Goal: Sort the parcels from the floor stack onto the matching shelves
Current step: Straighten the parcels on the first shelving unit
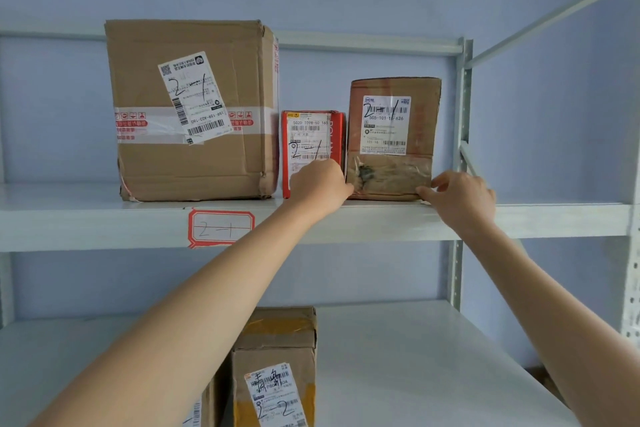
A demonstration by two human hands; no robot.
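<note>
Three parcels are lined up on the upper shelf (381,218), which carries a red-bordered tag (221,228) marked "2-1" on its front edge. Farthest left of the tag's row stands a big cardboard box (194,107); right of it a small red box (311,142); right of that, and touching it, a brown taped box (393,139) (each label is handwritten with "2-1"). The brown taped box is held at its lower corners: the left hand (320,185) is curled against its lower left corner, in front of the red box, and the right hand (457,196) pinches its lower right corner with fingertips (424,191) and thumb. How tight the left grip is cannot be told. Below the tag, on the lower shelf (415,357), stands another cardboard box (277,367) marked "2-2".
</note>
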